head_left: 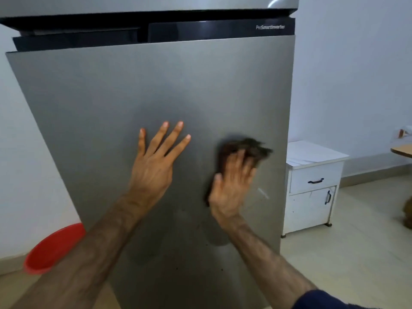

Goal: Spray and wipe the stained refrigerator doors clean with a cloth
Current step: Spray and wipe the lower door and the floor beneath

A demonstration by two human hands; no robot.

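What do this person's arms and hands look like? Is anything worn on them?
Both hands, left and right, are bare: no gloves, rings or watch show. The forearms are bare too. A dark blue sleeve shows at the right arm's lower edge; no sleeve is visible on the left.

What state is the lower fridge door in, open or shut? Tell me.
Shut, as far as the view shows. The lower fridge door sits flat under the black strip, with no gap or interior visible, and the left hand presses flat on it.
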